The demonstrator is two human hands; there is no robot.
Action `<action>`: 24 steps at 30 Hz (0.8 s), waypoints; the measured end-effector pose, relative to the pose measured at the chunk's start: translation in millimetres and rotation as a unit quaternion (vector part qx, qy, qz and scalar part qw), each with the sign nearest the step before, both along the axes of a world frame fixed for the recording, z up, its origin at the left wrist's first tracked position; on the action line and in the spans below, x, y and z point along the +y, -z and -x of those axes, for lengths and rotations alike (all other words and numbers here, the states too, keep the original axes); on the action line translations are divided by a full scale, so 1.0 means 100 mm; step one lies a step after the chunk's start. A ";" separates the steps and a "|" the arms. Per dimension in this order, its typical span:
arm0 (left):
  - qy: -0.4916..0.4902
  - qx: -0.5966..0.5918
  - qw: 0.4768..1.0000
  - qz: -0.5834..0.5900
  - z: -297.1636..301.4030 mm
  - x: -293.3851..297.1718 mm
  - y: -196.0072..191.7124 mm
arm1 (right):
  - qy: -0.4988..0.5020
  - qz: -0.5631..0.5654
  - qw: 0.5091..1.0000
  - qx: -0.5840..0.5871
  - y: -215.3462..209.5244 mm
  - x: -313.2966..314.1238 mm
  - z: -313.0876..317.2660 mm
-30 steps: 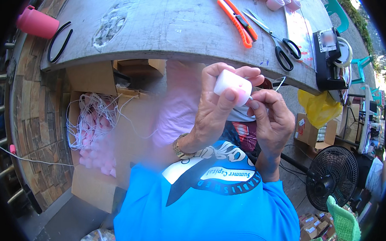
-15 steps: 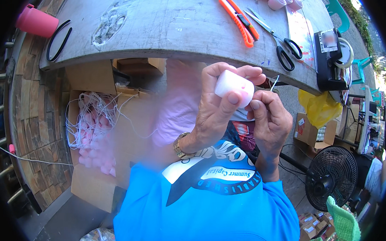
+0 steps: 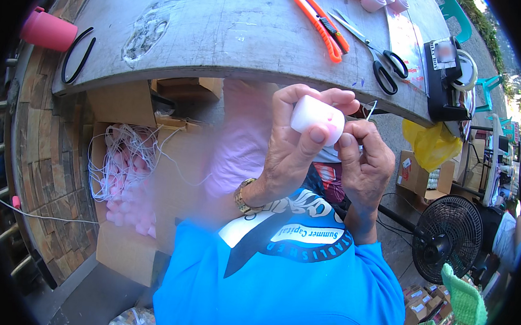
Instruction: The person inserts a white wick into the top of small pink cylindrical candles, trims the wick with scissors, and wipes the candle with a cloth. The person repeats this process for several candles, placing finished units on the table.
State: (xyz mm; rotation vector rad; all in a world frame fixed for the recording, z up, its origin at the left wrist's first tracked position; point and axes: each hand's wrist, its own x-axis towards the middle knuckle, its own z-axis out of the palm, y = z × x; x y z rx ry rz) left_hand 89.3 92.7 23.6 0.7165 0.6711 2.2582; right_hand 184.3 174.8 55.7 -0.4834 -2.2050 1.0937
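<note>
My left hand (image 3: 290, 140), with a gold watch on its wrist, grips a short pale pink-and-white cylinder (image 3: 310, 117) between thumb and fingers. The cylinder lies tilted, with a small darker pink mark near its right end. Close against that end, my right hand (image 3: 366, 158) is closed in a pinch of thumb and forefinger. A thin white strand (image 3: 371, 111) sticks up just beyond the right forefinger; how it runs through the fingers is hidden. Both hands are above my lap, off the table's near edge.
On the grey table (image 3: 219, 33) lie an orange box cutter (image 3: 320, 24), black-handled scissors (image 3: 377, 54) and a black tape dispenser (image 3: 447, 83). A cardboard box (image 3: 126, 252) at left holds several pink pieces and tangled white string (image 3: 121, 153). A black fan (image 3: 448, 240) stands at right.
Hardly anything differs. The right thumb and forefinger shift very slightly beside the cylinder, while the left hand keeps its hold.
</note>
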 end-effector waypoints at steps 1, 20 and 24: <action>0.001 -0.002 1.000 0.000 0.00 0.00 -0.01 | -0.005 -0.002 1.000 0.000 0.00 0.00 0.01; -0.002 0.067 0.997 0.046 0.01 -0.02 0.03 | -0.012 0.135 0.991 -0.021 -0.06 -0.01 -0.03; -0.028 0.139 0.984 0.103 0.09 -0.06 0.10 | -0.042 -0.008 0.999 -0.007 -0.02 0.20 -0.05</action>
